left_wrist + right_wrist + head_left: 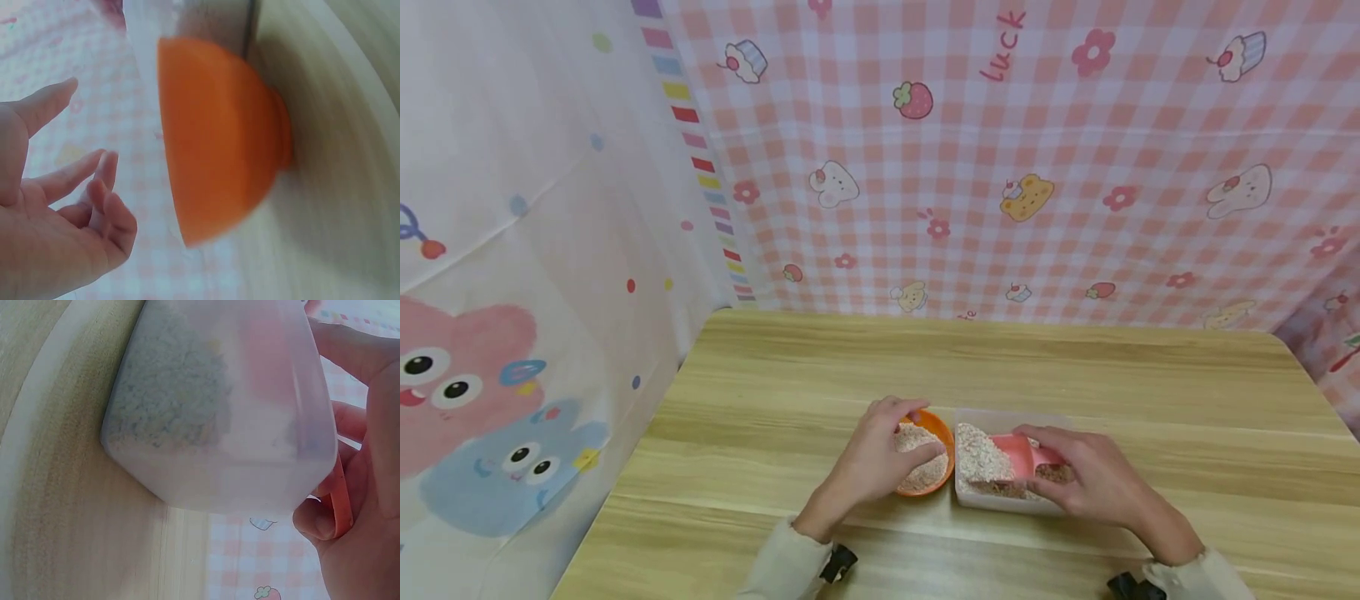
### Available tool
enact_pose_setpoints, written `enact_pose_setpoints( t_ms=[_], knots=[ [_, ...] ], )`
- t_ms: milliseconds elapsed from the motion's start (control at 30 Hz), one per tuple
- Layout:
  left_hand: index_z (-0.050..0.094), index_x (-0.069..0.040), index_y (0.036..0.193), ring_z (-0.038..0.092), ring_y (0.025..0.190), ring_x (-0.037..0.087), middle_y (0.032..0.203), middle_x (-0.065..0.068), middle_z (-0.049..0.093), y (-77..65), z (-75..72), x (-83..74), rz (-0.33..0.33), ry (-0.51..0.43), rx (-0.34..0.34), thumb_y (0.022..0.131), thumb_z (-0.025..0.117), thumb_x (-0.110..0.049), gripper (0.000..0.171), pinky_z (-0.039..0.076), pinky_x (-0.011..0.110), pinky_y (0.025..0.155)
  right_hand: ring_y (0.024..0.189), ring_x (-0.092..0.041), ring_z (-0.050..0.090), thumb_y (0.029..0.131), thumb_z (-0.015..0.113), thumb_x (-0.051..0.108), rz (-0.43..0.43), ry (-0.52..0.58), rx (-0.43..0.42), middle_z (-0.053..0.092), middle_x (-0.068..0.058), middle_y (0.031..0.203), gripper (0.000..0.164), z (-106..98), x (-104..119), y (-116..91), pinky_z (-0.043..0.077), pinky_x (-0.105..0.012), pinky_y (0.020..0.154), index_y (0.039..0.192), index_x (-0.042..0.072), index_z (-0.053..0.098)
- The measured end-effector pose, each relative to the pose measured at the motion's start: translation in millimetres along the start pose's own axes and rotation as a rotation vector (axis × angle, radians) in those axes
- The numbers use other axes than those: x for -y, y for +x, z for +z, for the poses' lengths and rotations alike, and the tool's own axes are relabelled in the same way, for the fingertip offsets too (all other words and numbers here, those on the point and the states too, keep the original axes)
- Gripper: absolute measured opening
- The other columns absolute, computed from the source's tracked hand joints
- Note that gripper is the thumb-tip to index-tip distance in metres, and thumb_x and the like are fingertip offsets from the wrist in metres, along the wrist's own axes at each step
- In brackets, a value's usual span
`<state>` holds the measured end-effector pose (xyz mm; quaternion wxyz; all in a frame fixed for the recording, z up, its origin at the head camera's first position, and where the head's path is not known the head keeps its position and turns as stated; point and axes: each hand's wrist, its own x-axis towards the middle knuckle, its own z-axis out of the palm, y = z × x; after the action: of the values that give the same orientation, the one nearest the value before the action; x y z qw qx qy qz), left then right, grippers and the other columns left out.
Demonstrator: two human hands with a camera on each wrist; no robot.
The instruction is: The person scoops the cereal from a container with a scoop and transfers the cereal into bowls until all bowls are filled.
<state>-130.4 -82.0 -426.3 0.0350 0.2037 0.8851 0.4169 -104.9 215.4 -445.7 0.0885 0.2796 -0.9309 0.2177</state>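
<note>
An orange bowl point(219, 144) stands on the table, filled partway with pale flakes point(921, 479). My left hand point(874, 454) hovers over it with fingers spread; the left wrist view shows a gap between hand and bowl. Just right of the bowl is a translucent rectangular container point(1007, 502), holding oat-like flakes point(979, 450) heaped at its left end. My right hand point(1093, 475) grips a pink scoop point(1015, 454) by its handle, the scoop's head down in the container among the flakes. From the right wrist, the scoop's head is a pink blur through the container wall.
Both vessels stand near the middle of the wood-grain table point(820, 358), almost touching each other. A pink checked cloth point(970, 167) hangs behind the table's far edge. On the left hangs a white cloth point(550, 250) with cartoon figures.
</note>
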Motion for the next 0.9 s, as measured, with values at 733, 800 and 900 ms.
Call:
enact_pose_setpoints(
  t_ms=[733, 800, 900],
  knots=[
    [0.028, -0.019, 0.156, 0.034, 0.139, 0.034, 0.153, 0.016, 0.034, -13.3, -12.7, 50.7, -0.134, -0.027, 0.185, 0.076, 0.083, -0.049, 0.101, 0.033, 0.060, 0.109, 0.086, -0.003, 0.061, 0.079, 0.082, 0.032, 0.011, 0.055, -0.009, 0.071, -0.004, 0.118, 0.055, -1.4, -0.6, 0.6, 0.054, -0.032, 0.070, 0.127, 0.012, 0.066],
    [0.024, -0.019, 0.158, 0.032, 0.141, 0.035, 0.156, 0.016, 0.031, -13.0, -11.6, 52.1, -0.126, -0.041, 0.215, 0.074, 0.085, -0.048, 0.107, 0.031, 0.060, 0.111, 0.089, -0.005, 0.062, 0.079, 0.082, 0.033, 0.023, 0.059, -0.001, 0.071, -0.003, 0.118, 0.055, -1.8, -0.6, 0.6, 0.054, -0.033, 0.071, 0.127, 0.012, 0.066],
    [0.018, -0.020, 0.159, 0.031, 0.142, 0.034, 0.157, 0.017, 0.028, -12.0, -10.0, 54.5, -0.119, -0.060, 0.246, 0.071, 0.088, -0.047, 0.116, 0.029, 0.059, 0.112, 0.090, -0.006, 0.062, 0.079, 0.083, 0.034, 0.062, 0.072, 0.019, 0.071, -0.003, 0.118, 0.056, -3.0, -0.4, 0.9, 0.054, -0.034, 0.073, 0.128, 0.013, 0.065]
  ],
)
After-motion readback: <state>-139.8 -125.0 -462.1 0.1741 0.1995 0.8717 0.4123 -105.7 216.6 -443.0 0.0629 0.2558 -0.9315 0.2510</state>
